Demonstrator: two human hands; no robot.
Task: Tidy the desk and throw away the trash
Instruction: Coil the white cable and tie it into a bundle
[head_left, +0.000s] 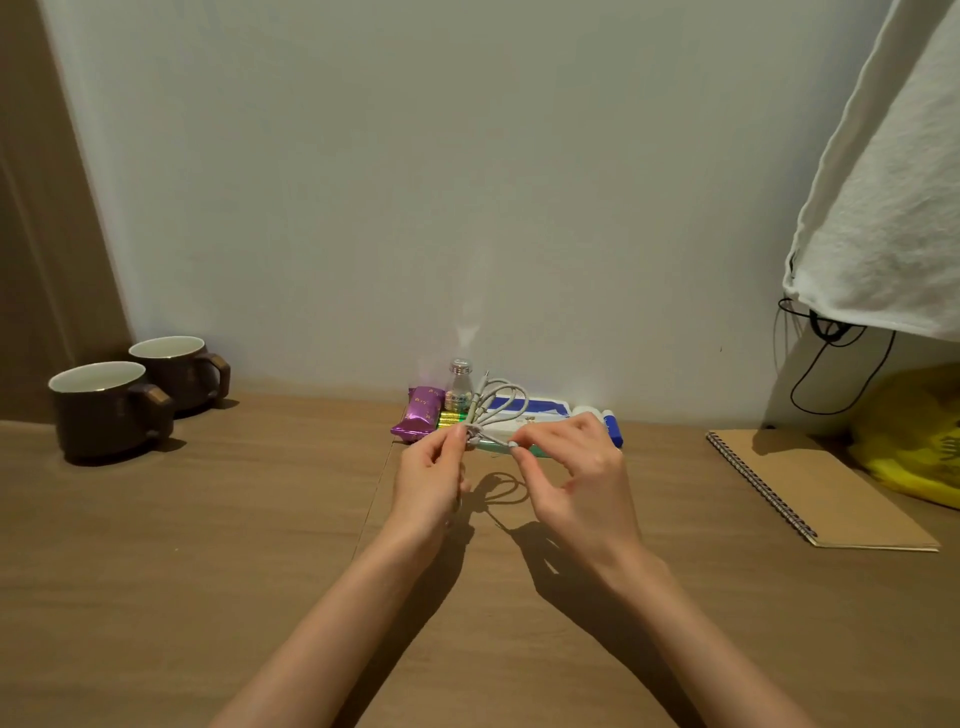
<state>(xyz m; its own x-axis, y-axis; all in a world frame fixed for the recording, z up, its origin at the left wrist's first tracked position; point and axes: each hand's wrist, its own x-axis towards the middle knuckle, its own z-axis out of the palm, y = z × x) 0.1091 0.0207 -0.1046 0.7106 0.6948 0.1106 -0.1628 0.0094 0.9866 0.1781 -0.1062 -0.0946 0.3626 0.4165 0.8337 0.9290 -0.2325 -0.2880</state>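
White cable (501, 402), coiled into several loops, held up just above the desk (208, 545) at frame centre. My left hand (428, 478) pinches the gathered end of the loops between thumb and fingertips, with the other fingers curled in. My right hand (576, 467) pinches the free cable end by its small plug between thumb and forefinger; the remaining fingers are loosely bent. The hands are close together, with a short run of cable between them. The loops fan up and right from the left-hand pinch, and their shadow falls on the wood below.

Behind the cable, against the wall at centre:
- purple foil wrapper (420, 413), leftmost
- green-and-gold batteries (451, 420) just beside it
- small clear bottle (459, 387) standing upright behind those
- flat white-and-blue box (530, 408), partly hidden by the loops
- blue-and-white item (613, 426) at the right end; can't tell what it is

Left of frame: two dark brown mugs, near one (106, 410) and far one (176, 371), upright, just beside each other.

Right of frame: kraft spiral notebook (815, 483) closed and flat, with a yellow plastic bag (909, 431) behind it. White cloth (883, 208) hangs at upper right, and a black cord (831, 374) dangles beneath it.
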